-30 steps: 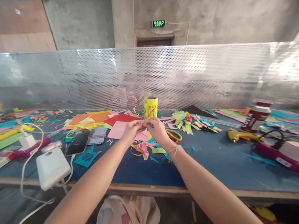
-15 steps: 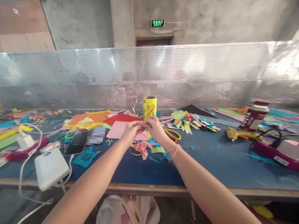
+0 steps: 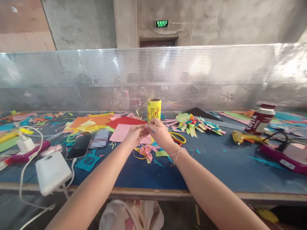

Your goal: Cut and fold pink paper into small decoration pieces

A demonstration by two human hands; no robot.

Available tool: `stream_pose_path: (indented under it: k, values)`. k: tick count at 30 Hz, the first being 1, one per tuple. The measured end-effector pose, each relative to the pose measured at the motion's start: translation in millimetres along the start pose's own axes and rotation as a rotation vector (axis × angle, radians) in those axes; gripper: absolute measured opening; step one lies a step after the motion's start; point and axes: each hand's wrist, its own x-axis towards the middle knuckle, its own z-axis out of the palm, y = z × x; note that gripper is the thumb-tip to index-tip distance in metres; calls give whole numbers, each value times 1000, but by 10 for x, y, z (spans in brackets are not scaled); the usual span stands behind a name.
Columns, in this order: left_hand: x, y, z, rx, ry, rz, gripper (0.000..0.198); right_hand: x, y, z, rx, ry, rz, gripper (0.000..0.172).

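Observation:
My left hand and my right hand meet above the table, fingertips pinched together. What they hold is too small and too covered by the fingers to make out. Just behind them a yellow printed roll stands upright. Under and beside my left hand lies a sheet of pink paper. A folded pink paper piece rests on the table below the hands, among small coloured scraps. Yellow looped handles, probably of scissors, show beside my right hand.
Left are a phone, a white power bank with cables and a purple power strip. Right are a yellow glue gun, a brown bottle and another purple strip. A perforated metal screen runs behind the table.
The fingers of both hands have shifted slightly while staying pinched together, and my right wrist has turned a little. The things on the table stay where they were.

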Motion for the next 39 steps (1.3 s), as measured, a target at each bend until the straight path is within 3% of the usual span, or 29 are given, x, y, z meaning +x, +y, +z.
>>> stream_pose_path:
  k: [8, 15, 19, 27, 34, 39]
  values:
    - [-10, 8, -2, -5, 11, 13, 7, 23, -18, 15, 75, -10, 120, 17]
    - [-20, 20, 20, 21, 44, -2, 8, 15, 71, 107, 367, 81, 365, 9]
    - [-21, 21, 21, 76, 44, -12, 7, 15, 117, 108, 450, 61, 469, 12]
    - [-20, 28, -16, 265, -20, 33, 16, 20, 104, 61, 430, -19, 451, 16]
    - [-25, 43, -7, 313, -76, 51, 19, 26, 122, 12, 378, 5, 428, 26]
    - [-32, 42, 4, 304, -69, 80, 18, 17, 140, 41, 451, -22, 579, 23]
